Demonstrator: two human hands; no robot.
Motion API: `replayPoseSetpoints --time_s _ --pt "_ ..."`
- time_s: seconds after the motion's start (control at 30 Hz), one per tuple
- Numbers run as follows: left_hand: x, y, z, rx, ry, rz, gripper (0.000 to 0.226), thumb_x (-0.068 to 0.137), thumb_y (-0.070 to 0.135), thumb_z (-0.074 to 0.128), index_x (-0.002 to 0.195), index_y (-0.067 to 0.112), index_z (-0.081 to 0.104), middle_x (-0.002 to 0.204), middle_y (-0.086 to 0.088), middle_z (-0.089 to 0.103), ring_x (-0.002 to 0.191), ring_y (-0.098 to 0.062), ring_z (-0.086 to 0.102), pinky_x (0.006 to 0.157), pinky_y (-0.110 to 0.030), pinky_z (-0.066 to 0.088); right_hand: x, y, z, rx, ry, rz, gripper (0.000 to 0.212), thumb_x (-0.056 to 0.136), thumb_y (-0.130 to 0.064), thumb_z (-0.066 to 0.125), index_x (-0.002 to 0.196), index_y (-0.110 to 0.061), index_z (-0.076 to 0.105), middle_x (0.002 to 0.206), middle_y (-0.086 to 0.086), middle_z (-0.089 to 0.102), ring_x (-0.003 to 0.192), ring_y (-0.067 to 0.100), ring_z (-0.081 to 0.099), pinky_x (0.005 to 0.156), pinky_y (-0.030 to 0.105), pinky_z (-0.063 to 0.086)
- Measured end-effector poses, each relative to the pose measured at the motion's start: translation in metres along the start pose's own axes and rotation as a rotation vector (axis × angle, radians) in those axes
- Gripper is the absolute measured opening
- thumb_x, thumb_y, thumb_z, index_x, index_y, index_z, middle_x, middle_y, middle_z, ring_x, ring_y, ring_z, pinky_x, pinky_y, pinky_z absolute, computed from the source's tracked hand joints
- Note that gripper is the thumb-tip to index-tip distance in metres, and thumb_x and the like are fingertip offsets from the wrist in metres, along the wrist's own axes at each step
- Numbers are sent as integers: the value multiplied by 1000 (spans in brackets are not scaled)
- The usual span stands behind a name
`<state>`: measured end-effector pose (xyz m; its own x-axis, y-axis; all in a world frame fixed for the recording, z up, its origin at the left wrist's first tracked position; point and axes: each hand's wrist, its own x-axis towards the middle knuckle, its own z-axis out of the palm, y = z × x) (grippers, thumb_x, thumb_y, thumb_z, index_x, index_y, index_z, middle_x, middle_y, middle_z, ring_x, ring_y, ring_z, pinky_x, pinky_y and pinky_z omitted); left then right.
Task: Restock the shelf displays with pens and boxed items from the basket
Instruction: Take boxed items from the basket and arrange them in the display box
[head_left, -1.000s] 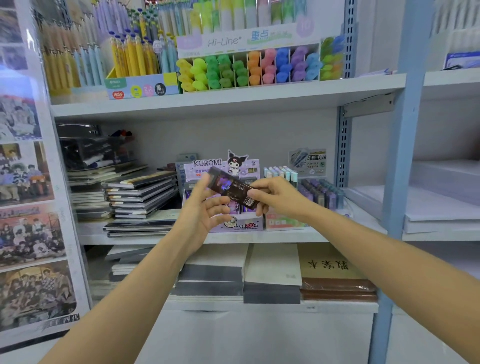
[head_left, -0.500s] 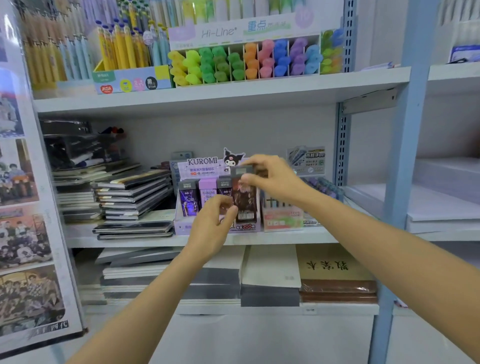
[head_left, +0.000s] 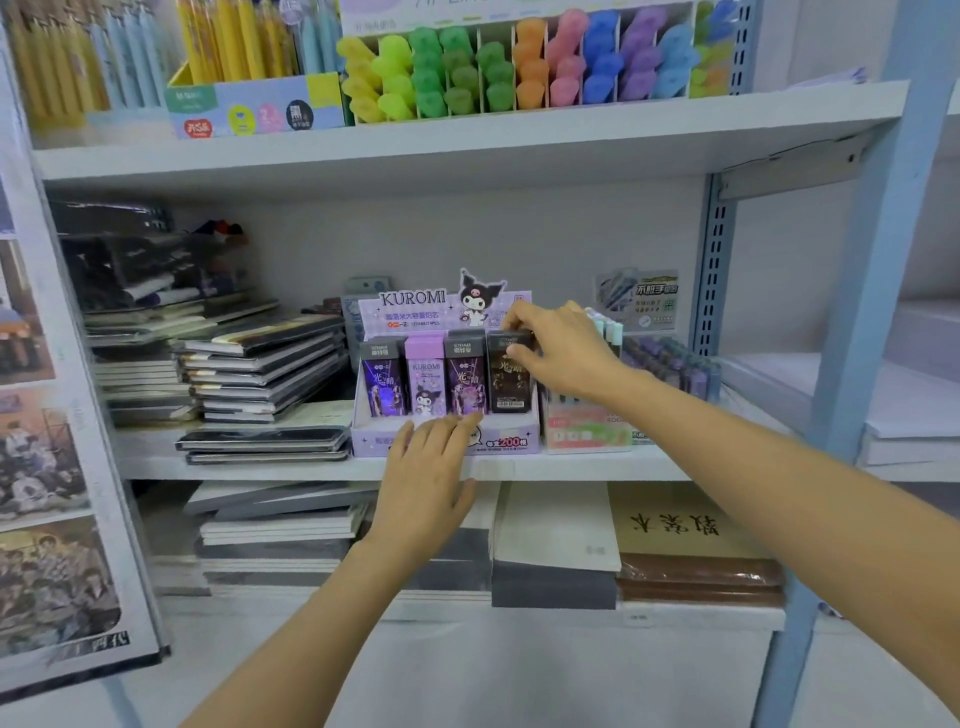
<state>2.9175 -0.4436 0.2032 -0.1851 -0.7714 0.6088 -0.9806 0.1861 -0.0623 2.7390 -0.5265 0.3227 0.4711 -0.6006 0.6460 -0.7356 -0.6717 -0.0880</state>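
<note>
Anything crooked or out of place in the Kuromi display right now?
Nothing stands out in the Kuromi display: its four boxes stand upright in a row, with the right hand gripping the rightmost, the dark brown box. Beside it on the left, the notebook stack is fanned unevenly.

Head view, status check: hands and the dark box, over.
Right hand pinches dark box at its top, box upright in rightmost slot of Kuromi display. Left hand open, fingers at display's front lip. No obstruction seen.

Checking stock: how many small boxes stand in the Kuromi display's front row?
4, left to right: blue-purple box, lilac box, dark purple box, and black box gripped by the right hand. More may hide behind.
</note>
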Motion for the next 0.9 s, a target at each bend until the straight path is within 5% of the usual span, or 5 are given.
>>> replayPoseSetpoints --time_s 0.23,0.4,0.6,0.9 --pt "0 1 0 9 5 -2 71 91 27 53 153 25 20 139 5 42 131 -17 37 118 -40 15 9 6 -3 5 -66 15 19 93 -26 61 110 -18 58 76 -11 53 88 24 59 98 34 29" --pt "-2 3 -1 11 9 -9 71 89 26 53 153 24 20 137 4 43 130 -18 38 117 -40 15 6 -1 13 -81 95 1 39 88 -19 67 125 -20 55 123 -1 55 120 20 49 97 36 30" --pt "-1 3 0 8 -4 -8 74 86 22 54 153 24 21 135 5 44 129 -18 38 118 -41 15 -4 4 27 -218 168 -34 39 93 -22 61 131 -19 56 123 0 55 117 20 48 98 35 24" --pt "2 1 -3 31 -82 3 83 89 29 54 155 23 4 145 3 34 136 -19 29 120 -41 8 -9 1 15 -228 33 -37 40 97 -27 51 136 -20 53 140 3 52 127 21 46 109 39 20"
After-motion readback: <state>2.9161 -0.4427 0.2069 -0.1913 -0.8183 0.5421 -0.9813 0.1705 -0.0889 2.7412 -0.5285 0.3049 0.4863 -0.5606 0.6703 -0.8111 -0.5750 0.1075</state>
